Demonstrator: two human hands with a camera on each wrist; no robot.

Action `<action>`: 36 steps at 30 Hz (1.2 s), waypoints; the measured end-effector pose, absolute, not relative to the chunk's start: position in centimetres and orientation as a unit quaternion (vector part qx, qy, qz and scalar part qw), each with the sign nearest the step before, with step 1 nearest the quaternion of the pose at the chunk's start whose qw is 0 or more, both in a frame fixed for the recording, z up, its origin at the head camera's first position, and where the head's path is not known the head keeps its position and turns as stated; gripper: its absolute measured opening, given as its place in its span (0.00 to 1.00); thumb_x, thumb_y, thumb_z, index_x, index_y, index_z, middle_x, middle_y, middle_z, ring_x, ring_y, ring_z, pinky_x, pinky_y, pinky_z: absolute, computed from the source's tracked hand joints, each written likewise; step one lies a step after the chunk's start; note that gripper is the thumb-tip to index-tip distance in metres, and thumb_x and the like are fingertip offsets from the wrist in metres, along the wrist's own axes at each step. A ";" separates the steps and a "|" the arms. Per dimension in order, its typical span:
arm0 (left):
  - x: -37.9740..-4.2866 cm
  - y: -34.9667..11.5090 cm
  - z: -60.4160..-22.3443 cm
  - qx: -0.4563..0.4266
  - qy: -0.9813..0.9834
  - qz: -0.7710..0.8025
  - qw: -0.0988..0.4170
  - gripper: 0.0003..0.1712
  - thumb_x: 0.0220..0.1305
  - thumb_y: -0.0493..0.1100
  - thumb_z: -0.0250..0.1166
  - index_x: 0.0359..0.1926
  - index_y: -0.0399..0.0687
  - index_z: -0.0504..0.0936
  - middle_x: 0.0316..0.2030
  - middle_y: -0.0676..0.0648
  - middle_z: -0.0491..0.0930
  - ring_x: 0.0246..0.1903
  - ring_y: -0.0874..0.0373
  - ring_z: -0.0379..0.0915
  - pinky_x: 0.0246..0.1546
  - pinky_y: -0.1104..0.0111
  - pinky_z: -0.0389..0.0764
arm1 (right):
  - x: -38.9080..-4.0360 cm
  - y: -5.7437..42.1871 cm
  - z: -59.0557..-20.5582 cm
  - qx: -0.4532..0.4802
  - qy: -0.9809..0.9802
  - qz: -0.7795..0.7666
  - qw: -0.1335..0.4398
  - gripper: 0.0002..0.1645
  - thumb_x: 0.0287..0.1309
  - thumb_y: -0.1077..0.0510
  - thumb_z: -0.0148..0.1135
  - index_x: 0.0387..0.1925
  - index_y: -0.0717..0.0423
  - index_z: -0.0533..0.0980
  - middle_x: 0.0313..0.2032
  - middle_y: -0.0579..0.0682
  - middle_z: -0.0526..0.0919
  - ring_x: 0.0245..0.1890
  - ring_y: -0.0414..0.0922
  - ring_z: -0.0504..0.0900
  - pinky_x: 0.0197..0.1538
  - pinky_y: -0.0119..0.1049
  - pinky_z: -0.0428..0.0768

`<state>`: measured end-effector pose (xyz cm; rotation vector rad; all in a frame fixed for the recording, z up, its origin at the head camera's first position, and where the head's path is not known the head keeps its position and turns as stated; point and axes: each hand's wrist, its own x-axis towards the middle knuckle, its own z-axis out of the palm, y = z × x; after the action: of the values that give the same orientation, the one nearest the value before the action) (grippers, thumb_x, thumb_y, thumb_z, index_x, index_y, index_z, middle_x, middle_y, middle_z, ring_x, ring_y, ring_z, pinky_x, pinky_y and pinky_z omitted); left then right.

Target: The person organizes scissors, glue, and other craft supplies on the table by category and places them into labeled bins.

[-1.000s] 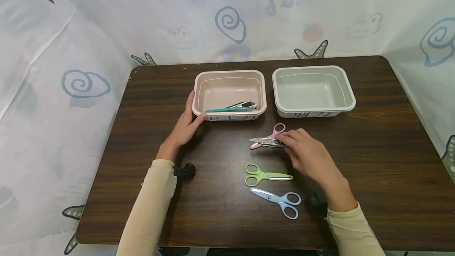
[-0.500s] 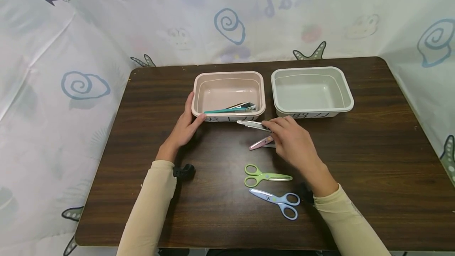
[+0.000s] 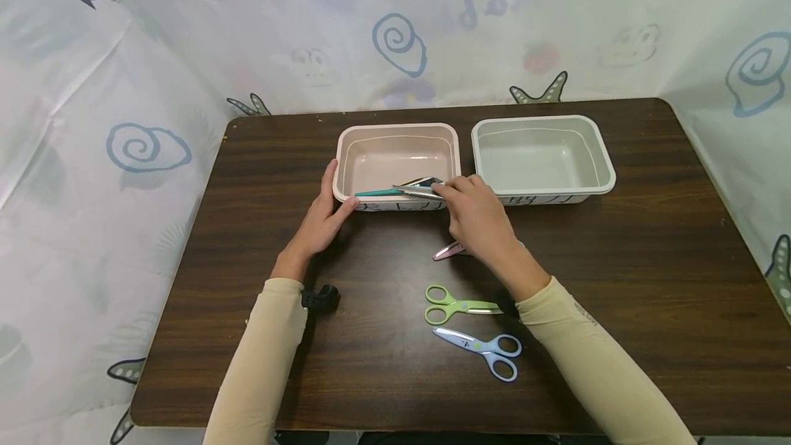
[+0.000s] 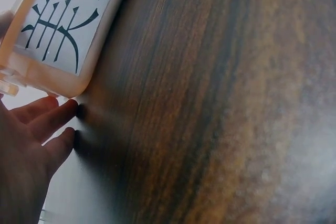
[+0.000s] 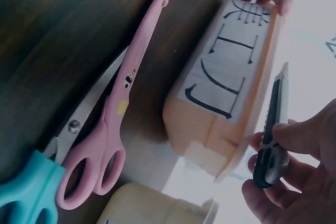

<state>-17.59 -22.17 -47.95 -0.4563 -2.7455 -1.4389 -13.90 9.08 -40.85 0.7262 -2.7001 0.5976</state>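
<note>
The right hand (image 3: 482,217) pinches a utility knife (image 5: 278,109) between thumb and fingers, over the near right part of the pink bin (image 3: 395,146), where a teal tool (image 3: 373,193) lies inside along the near wall. The left hand (image 3: 316,225) rests against that bin's left end, its grip spread, thumb at the near rim. A pale green bin (image 3: 544,156) stands just to the right. On the bench (image 3: 667,294), pink scissors (image 5: 113,108) lie beside teal-handled scissors (image 5: 31,187); green scissors (image 3: 454,305) and blue scissors (image 3: 478,345) lie nearer the person.
</note>
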 end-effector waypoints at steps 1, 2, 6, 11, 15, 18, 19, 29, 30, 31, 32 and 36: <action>-17.6 -22.2 -48.0 -0.145 -0.877 -0.458 0.003 0.47 0.71 0.58 0.56 0.78 0.65 0.36 0.75 0.51 0.51 0.66 0.50 0.59 0.63 0.45 0.59 | -14.2 8.9 -40.9 0.254 -0.937 0.199 0.136 0.22 0.59 0.71 0.56 0.54 0.58 0.81 0.44 0.55 0.83 0.44 0.56 0.75 0.48 0.47 0.73; -17.6 -22.2 -48.0 -0.146 -0.877 -0.458 0.002 0.47 0.71 0.58 0.56 0.78 0.65 0.36 0.75 0.51 0.51 0.66 0.50 0.59 0.63 0.45 0.59 | -14.5 8.6 -41.0 0.257 -0.938 0.190 0.131 0.23 0.59 0.71 0.55 0.55 0.58 0.80 0.44 0.55 0.82 0.44 0.57 0.75 0.49 0.47 0.73; -17.6 -22.1 -48.1 -0.150 -0.877 -0.458 0.001 0.47 0.71 0.58 0.56 0.78 0.65 0.36 0.75 0.50 0.50 0.66 0.49 0.59 0.63 0.45 0.59 | -15.5 7.9 -41.1 0.267 -0.943 0.154 0.123 0.26 0.54 0.71 0.54 0.54 0.57 0.80 0.43 0.55 0.82 0.44 0.57 0.75 0.50 0.46 0.72; -17.7 -22.1 -48.1 -0.152 -0.876 -0.458 0.006 0.47 0.71 0.58 0.56 0.78 0.64 0.36 0.75 0.51 0.50 0.67 0.50 0.58 0.64 0.46 0.59 | -16.4 7.0 -40.8 0.272 -0.950 0.111 0.103 0.23 0.56 0.67 0.56 0.54 0.55 0.80 0.43 0.55 0.82 0.44 0.55 0.74 0.47 0.47 0.72; -17.7 -22.0 -48.1 -0.152 -0.877 -0.455 0.005 0.47 0.71 0.58 0.56 0.78 0.64 0.36 0.75 0.51 0.49 0.67 0.50 0.58 0.64 0.46 0.59 | -17.0 6.5 -40.7 0.268 -0.957 0.079 0.071 0.22 0.58 0.66 0.56 0.54 0.54 0.80 0.44 0.55 0.81 0.44 0.54 0.73 0.49 0.48 0.71; -17.7 -22.0 -48.1 -0.153 -0.878 -0.453 0.006 0.47 0.71 0.58 0.56 0.78 0.64 0.36 0.75 0.51 0.50 0.67 0.50 0.59 0.64 0.46 0.59 | -17.6 6.3 -40.6 0.269 -0.959 0.072 0.058 0.23 0.58 0.66 0.55 0.54 0.54 0.80 0.45 0.56 0.82 0.45 0.55 0.74 0.50 0.48 0.72; -17.8 -22.0 -48.1 -0.155 -0.878 -0.452 0.007 0.47 0.71 0.58 0.56 0.78 0.64 0.36 0.75 0.51 0.50 0.67 0.50 0.58 0.64 0.46 0.59 | -17.8 6.3 -40.6 0.274 -0.958 0.070 0.055 0.23 0.58 0.67 0.55 0.55 0.54 0.80 0.45 0.56 0.82 0.44 0.55 0.75 0.50 0.48 0.73; -17.6 -22.0 -48.1 -0.149 -0.881 -0.448 0.007 0.47 0.71 0.58 0.56 0.78 0.63 0.36 0.75 0.50 0.50 0.67 0.49 0.58 0.64 0.45 0.59 | -19.4 6.0 -40.0 0.295 -0.950 0.103 -0.016 0.26 0.53 0.71 0.58 0.55 0.56 0.80 0.48 0.54 0.84 0.49 0.55 0.79 0.53 0.45 0.75; -17.6 -22.0 -48.0 -0.149 -0.881 -0.448 0.007 0.47 0.71 0.58 0.56 0.78 0.64 0.36 0.75 0.50 0.50 0.67 0.50 0.58 0.64 0.46 0.59 | -19.5 6.0 -40.0 0.292 -0.950 0.110 -0.024 0.26 0.53 0.71 0.58 0.55 0.56 0.80 0.48 0.54 0.84 0.50 0.55 0.79 0.53 0.45 0.76; -17.6 -22.0 -48.0 -0.148 -0.882 -0.447 0.008 0.47 0.71 0.58 0.56 0.78 0.64 0.36 0.75 0.50 0.50 0.67 0.50 0.58 0.64 0.46 0.59 | -19.6 6.0 -40.0 0.290 -0.949 0.119 -0.031 0.27 0.53 0.72 0.57 0.55 0.56 0.80 0.49 0.54 0.84 0.51 0.54 0.79 0.53 0.45 0.76; -17.6 -22.0 -48.0 -0.147 -0.882 -0.448 0.008 0.47 0.71 0.58 0.56 0.78 0.64 0.36 0.75 0.50 0.50 0.67 0.50 0.58 0.64 0.46 0.59 | -19.7 6.0 -40.0 0.287 -0.949 0.126 -0.038 0.27 0.53 0.72 0.57 0.56 0.55 0.80 0.49 0.53 0.84 0.51 0.53 0.79 0.52 0.45 0.76; -17.6 -22.0 -47.9 -0.145 -0.881 -0.449 0.007 0.47 0.71 0.58 0.56 0.78 0.65 0.36 0.75 0.51 0.49 0.67 0.49 0.58 0.64 0.45 0.58 | -20.2 5.9 -40.1 0.271 -0.949 0.153 -0.058 0.28 0.54 0.73 0.57 0.55 0.53 0.81 0.49 0.51 0.84 0.48 0.48 0.80 0.48 0.44 0.78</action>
<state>-17.60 -22.03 -47.91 -0.4536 -2.7569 -1.4054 -20.18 5.95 -40.13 0.8846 -3.0957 0.4987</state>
